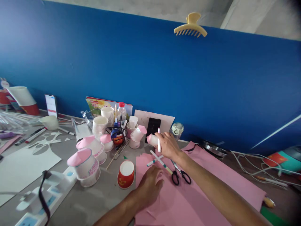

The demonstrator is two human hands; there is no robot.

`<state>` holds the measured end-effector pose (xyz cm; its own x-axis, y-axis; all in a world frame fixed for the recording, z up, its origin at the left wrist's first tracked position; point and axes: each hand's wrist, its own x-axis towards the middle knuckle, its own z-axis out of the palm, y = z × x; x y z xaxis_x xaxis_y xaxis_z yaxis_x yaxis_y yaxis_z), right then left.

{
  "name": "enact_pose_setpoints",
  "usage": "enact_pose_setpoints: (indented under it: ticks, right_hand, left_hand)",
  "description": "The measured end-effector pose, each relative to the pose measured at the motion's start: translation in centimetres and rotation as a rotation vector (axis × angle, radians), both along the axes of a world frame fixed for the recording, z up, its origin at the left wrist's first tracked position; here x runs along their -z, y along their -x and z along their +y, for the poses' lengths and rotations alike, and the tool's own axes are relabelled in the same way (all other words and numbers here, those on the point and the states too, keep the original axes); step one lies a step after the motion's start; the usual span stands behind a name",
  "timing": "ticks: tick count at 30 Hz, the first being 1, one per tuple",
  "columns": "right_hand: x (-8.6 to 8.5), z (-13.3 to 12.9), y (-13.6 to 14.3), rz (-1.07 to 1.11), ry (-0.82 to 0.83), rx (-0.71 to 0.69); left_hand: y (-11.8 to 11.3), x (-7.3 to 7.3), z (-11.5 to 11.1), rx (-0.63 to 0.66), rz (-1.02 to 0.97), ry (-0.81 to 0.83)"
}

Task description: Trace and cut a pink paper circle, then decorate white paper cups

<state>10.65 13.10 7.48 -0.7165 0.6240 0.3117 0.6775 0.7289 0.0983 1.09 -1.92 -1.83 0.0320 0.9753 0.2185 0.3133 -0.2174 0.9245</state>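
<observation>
My right hand point(168, 145) is closed around a white marker point(159, 142) with a pink cap, which points upward. Just left of its fingers is a tilted white paper cup point(153, 140) with a pink pointed top; I cannot tell whether the fingers also grip it. My left hand point(150, 185) rests on the pink paper point(174, 204), fingers curled in, and whatever they hold is hidden. Between the hands, two white markers point(161, 160) lie crossed beside black-handled scissors point(180, 176). A red paper cup point(126, 174) stands upside down left of my left hand.
Several pink-topped cups point(81, 163) stand at the left, near a white power strip point(56, 196). Stacked cups point(100, 125), a bottle point(121, 110) and a black phone point(153, 125) line the back by the blue partition point(141, 62). Tape rolls point(215, 148) and cables lie right.
</observation>
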Motion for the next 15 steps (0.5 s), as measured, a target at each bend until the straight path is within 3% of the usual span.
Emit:
enact_pose_setpoints:
  ticks: [2,5,9,15]
  right_hand:
    - [-0.9,0.0,-0.7,0.118,-0.006,0.013]
    - [-1.9,0.2,-0.6,0.534,0.051,0.001]
    - [-2.3,0.7,2.3,1.002,0.213,-0.039]
    - [-1.3,1.7,7.8,1.143,0.364,-0.002]
  left_hand:
    - [0.0,-0.1,0.0,0.003,0.03,-0.007]
    - [-0.1,-0.3,0.0,-0.004,0.085,-0.016]
    - [-0.1,-0.2,0.2,-0.013,0.106,-0.037]
    - [-0.1,0.4,0.4,-0.023,0.093,-0.032]
